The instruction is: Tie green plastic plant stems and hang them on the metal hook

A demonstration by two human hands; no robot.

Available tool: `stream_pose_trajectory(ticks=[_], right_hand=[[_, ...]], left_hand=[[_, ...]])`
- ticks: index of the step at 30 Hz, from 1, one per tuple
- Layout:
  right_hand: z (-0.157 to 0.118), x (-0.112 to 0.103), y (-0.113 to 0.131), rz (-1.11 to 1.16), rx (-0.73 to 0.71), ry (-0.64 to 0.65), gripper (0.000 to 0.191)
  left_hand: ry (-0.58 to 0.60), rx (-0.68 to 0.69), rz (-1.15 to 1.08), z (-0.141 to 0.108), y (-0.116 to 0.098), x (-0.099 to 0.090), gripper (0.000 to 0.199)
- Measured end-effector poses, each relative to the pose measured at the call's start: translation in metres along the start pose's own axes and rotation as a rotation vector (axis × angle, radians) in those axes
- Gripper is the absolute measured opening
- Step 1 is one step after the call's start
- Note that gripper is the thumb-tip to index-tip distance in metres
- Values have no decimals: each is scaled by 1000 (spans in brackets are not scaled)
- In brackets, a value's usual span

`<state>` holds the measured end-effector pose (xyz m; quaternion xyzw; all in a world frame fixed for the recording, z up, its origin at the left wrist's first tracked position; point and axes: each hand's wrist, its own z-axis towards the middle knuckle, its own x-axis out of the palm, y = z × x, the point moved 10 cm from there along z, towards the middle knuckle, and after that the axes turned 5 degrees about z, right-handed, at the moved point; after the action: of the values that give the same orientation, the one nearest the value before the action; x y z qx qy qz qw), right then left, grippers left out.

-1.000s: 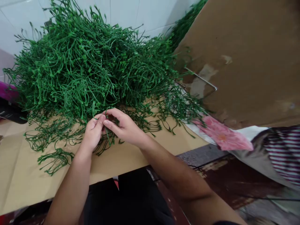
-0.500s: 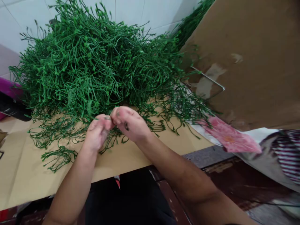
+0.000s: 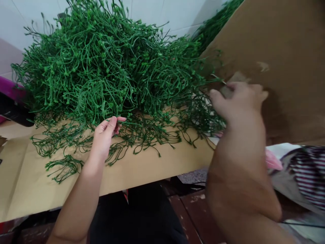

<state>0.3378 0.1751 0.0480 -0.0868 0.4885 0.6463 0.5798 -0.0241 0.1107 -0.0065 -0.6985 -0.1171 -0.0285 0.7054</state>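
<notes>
Tan cardboard point(image 3: 152, 164) bears heaped green stems point(image 3: 101, 61) beside white tiles point(image 3: 147, 12).

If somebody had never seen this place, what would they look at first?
Probably the huge tangle of green stems heaped in front of the white wall. Next, the big brown cardboard on the right, with the blurry right hand in front of it. Then the left hand, by the heap's front edge.
</notes>
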Motion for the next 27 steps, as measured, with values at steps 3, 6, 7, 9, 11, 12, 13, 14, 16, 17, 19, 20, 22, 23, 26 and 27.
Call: stream_pose_trajectory(ticks=[3,6,7,9,11,12,13,14,16,17,19,20,22,23,26,27], right_hand=[[-24,-4,30,133,-99,61,30],[-82,5,112,668,-354,300,23],[-107,17,141,775,-427,475,24],[-150,39,181,928,-455,777,24],[-171,53,199,978,-420,886,21],[-176,58,203,985,-402,901,17],[-177,61,204,995,-387,907,14],[-178,63,205,1016,-373,914,14],[-178,66,205,1101,-332,960,20],[-178,68,206,1159,-301,997,23],[-180,71,208,1262,-236,1080,28],[-182,73,209,1302,-205,1124,31],[-186,78,211,1359,-135,1215,33],[-189,80,211,1375,-88,1263,33],[-200,88,207,1394,75,1431,28],[-203,89,205,1400,116,1476,25]], left_hand=[[4,-3,41,0,2,1,26],[-22,-2,55,1,5,-2,26],[-27,5,57,2,5,-3,26],[-31,28,42,4,4,-4,25],[-32,45,20,5,3,-4,24],[-36,53,17,6,2,-5,24],[-41,59,20,6,1,-5,24],[-44,66,29,6,0,-5,24],[-35,77,45,5,-2,-3,26],[-25,82,50,5,-2,-2,27],[2,91,60,6,-3,1,29],[12,97,70,6,-3,1,30],[23,111,97,7,-5,0,33],[28,118,114,7,-5,0,34],[73,148,166,8,-8,0,35],[94,168,181,7,-10,1,34]])
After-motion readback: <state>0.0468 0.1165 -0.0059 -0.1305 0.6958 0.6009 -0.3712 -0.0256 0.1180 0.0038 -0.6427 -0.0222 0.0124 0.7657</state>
